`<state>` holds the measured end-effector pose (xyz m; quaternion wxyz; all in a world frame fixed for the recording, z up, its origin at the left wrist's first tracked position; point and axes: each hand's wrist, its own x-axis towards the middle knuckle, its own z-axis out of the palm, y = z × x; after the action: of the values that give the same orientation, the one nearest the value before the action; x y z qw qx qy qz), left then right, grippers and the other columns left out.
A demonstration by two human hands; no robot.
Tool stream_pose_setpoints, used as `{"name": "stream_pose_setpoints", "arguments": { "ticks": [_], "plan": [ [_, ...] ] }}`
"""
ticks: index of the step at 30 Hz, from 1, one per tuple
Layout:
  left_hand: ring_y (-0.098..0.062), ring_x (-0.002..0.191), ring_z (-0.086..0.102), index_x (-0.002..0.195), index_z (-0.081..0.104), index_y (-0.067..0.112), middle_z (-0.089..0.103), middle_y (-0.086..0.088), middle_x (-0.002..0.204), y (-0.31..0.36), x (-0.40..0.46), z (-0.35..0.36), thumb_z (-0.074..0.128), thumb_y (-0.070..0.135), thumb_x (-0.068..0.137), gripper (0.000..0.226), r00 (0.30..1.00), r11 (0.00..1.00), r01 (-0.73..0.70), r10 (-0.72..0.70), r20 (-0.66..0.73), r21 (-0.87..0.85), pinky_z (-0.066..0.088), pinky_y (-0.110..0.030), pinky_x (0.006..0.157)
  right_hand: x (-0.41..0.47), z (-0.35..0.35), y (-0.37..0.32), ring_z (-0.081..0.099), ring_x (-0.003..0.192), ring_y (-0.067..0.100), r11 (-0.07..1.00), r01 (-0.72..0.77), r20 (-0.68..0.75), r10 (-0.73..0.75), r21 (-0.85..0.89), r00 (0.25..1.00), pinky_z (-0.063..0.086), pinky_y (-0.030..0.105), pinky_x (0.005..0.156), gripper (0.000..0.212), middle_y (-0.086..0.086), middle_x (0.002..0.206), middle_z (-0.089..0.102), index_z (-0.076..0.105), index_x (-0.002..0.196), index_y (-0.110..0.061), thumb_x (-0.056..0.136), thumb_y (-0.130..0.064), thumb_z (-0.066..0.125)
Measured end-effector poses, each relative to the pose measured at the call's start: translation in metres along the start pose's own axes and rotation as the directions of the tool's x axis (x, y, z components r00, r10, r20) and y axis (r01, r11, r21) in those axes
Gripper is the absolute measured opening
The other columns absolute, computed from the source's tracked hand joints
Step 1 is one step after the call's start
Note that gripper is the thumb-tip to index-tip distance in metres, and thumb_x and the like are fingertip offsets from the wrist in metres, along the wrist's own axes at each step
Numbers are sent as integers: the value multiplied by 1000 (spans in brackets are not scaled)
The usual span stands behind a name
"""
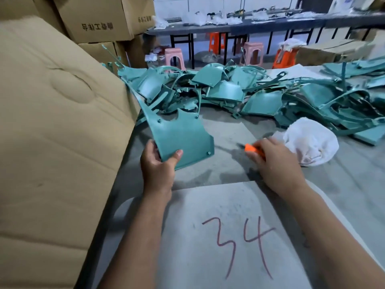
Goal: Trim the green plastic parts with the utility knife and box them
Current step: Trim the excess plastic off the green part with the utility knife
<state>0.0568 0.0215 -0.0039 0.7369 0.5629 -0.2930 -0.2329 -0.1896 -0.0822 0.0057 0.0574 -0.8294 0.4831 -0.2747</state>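
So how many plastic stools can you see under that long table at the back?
4: a pink stool at left, an orange one, another pink, another orange at right. Others may be hidden.

workshop, probably factory | stacked cartons | heaped green parts | stools

A gray table lies under the hands, with a pale sheet marked 34 in red close to the arms. Big brown boxes stand tall to the left of the left hand. Far past both hands, a long dark bench runs along a white wall. Pink stools and orange stools sit on the floor under it.
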Motion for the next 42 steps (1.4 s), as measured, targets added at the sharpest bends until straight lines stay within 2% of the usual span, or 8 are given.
{"name": "stream_pose_setpoints", "arguments": {
  "ticks": [4, 10, 13, 17, 21, 33, 38, 42],
  "plan": [
    [-16, 94, 74, 114, 65, 20, 78, 3, 103, 2, 2, 2, 74, -11, 73, 52, 997, 999, -39, 38, 70, 14, 57, -22, 75, -5, -9, -22, 44, 71, 16, 960, 150, -459, -26, 235, 888, 25, 30, 65, 38, -3, 79, 54, 61, 90, -9, 111, -33, 40],
    [-5, 75, 73, 94, 69, 17, 78, 11, 82, 2, 1, 8, 73, -22, 74, 44, 991, 999, 45, -47, 124, 20, 55, -17, 66, -14, -5, -45, 64, 67, 22, 913, 145, -281, -34, 383, 959, 51, 42, 63, 19, 1, 82, 67, 58, 121, -14, 109, -23, 48],
    [-5, 71, 73, 89, 70, 14, 78, 9, 77, 3, 1, 7, 72, -22, 74, 39, 987, 992, 125, -121, 110, -30, 55, -16, 63, -19, -10, -47, 67, 57, 20, 822, 120, -132, -55, 557, 990, 55, 42, 56, 9, 0, 72, 64, 58, 112, -19, 107, -16, 50],
    [-8, 77, 75, 96, 69, 12, 79, 6, 83, 4, -2, 7, 73, -21, 75, 40, 981, 986, 150, -139, 132, -77, 58, -20, 68, -27, 0, -57, 67, 49, 33, 609, -163, 134, 93, 777, 987, 55, 42, 44, 21, 10, 73, 68, 65, 102, -24, 109, -15, 48],
    [-4, 76, 74, 97, 64, 17, 78, 12, 80, 0, -12, 16, 70, -22, 78, 44, 974, 991, 133, -127, 189, -20, 55, -15, 66, -28, 2, -68, 63, 46, 34, 453, -236, 217, 95, 860, 972, 52, 35, 41, 19, 16, 73, 67, 64, 105, -13, 111, -16, 45],
    [4, 69, 70, 90, 69, 17, 75, 13, 79, -4, -15, 21, 73, -16, 81, 34, 981, 989, 108, -123, 150, 101, 52, -10, 65, -24, 0, -56, 60, 40, 30, 678, -459, 421, 237, 574, 876, 48, 34, 40, 32, 20, 58, 67, 60, 86, -3, 108, -21, 46],
    [-17, 95, 73, 107, 72, 8, 77, -1, 102, -6, -21, 27, 75, -7, 85, 27, 982, 976, 52, -88, 165, 211, 59, -27, 86, -24, -2, -69, 62, 43, 39, 551, -233, 159, 179, 801, 971, 48, 34, 38, 18, 14, 72, 70, 59, 116, -32, 108, -19, 51],
    [-16, 97, 72, 115, 69, 7, 76, -1, 107, -8, -22, 28, 75, -6, 85, 33, 989, 975, 61, -88, 120, 216, 58, -25, 88, -25, 2, -71, 63, 41, 34, 585, -358, 278, 225, 727, 934, 49, 33, 38, 16, 15, 69, 70, 60, 110, -29, 107, -17, 50]
  ]
}}
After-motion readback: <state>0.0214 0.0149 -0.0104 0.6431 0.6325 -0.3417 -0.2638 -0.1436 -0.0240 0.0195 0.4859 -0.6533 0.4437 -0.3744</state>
